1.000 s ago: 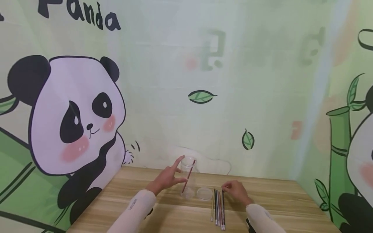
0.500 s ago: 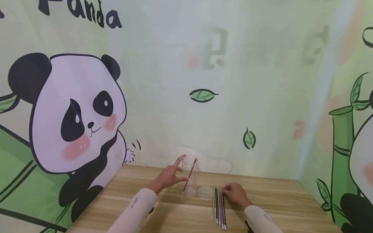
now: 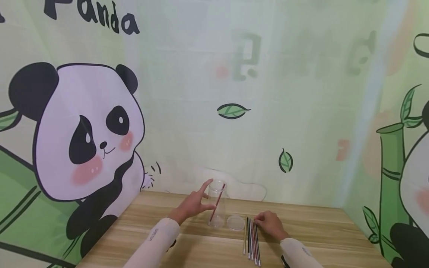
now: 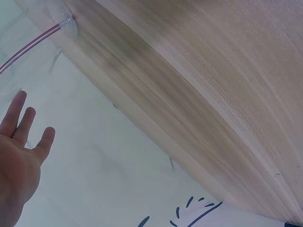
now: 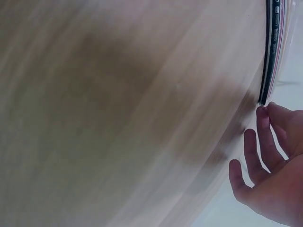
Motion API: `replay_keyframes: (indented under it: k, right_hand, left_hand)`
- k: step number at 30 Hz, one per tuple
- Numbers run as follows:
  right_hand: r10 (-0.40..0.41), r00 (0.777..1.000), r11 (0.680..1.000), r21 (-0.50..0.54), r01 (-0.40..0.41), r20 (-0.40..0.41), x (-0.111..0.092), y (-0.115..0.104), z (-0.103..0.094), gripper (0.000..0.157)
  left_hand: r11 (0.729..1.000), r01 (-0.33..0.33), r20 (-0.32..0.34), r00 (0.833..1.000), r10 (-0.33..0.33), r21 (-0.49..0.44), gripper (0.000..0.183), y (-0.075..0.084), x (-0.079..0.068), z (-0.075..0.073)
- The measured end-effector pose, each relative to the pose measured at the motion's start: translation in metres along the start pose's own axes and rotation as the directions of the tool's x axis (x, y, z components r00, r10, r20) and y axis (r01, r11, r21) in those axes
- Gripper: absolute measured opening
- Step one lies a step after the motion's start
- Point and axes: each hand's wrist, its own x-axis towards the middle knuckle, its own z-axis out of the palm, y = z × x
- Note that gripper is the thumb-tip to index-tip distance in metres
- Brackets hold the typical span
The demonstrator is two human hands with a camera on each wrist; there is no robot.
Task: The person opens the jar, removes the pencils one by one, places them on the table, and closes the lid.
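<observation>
A clear plastic jar [image 3: 219, 222] stands upright toward the back of the table, with one dark red pencil [image 3: 218, 201] leaning inside it. My left hand [image 3: 190, 205] is at the jar's left side, thumb across its front and index finger up by the rim; in the left wrist view the other fingers look straight and spread. Several pencils [image 3: 251, 238] lie side by side to the right, eraser ends toward me. At their far end, my right hand [image 3: 270, 223] pinches the tip of the rightmost one, a black pencil [image 5: 271, 56], between thumb and index finger.
Between jar and pencils lies a round clear lid [image 3: 236, 222]. The wooden table [image 3: 311, 227] ends at a wall sheet [image 3: 187, 130] printed with pandas and bamboo. A yellowish pencil [image 3: 245, 236] lies leftmost in the row.
My right hand has shifted slightly left, and the black pencil's far end now sits nearer the others. My left hand and the jar hold their places.
</observation>
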Motion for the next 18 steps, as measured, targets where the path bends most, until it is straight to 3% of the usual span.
replay_keyframes:
  k: [9, 18]
  right_hand:
    - [0.034, 0.999, 0.999, -0.028, -0.033, 0.026, 0.002, -0.006, -0.01, 0.003]
    - [-0.034, 0.999, 0.999, -0.034, 0.034, -0.004, 0.017, -0.011, -0.023, 0.004]
  left_hand:
    - [1.0, -0.001, -0.003, 1.0, 0.001, -0.013, 0.102, 0.002, 0.0, 0.0]
    - [0.999, 0.002, 0.01, 1.0, -0.002, -0.035, 0.104, 0.0, 0.0, 0.0]
